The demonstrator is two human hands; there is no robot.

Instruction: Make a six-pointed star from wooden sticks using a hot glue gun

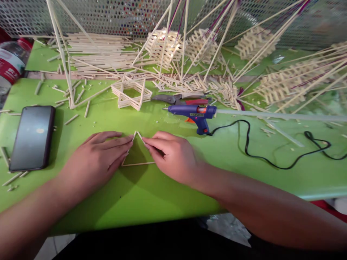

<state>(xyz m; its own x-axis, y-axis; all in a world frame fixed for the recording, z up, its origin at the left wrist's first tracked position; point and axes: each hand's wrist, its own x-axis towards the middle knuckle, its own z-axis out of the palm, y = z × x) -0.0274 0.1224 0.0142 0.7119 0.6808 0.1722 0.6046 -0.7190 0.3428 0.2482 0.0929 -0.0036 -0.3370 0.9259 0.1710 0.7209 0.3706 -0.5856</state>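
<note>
Two forearms reach in over the near edge of the green surface (162,198). The left hand (100,157) lies flat, its fingers stretched out and pressing on the left side of a stick triangle (138,163). The right hand (170,155) pinches the triangle's right side between thumb and fingertips. The triangle rests on the surface between the hands, its apex pointing away. Beyond it lie a blue glue gun (193,113) with a black cord (257,151) and red-handled pliers (176,98). A stacked stick frame (131,94) sits just left of the pliers, and a phone (32,137) lies screen up, well to the left.
</note>
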